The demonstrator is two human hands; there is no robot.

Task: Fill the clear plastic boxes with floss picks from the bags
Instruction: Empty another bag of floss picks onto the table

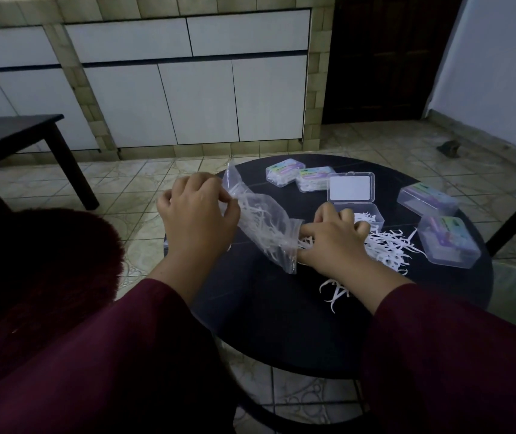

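Left hand [197, 211] pinches the floppy, slippery bag [263, 227] up top; right hand [334, 239] curls over loose floss picks [388, 245], grip unclear. Light stuff, probably scatters.

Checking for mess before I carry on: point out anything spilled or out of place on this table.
Loose floss picks lie spilled on the round table, beside the open box rather than in it. A few strays sit apart, nearer the person. The left hand holds the bag tilted, its mouth by the right hand.
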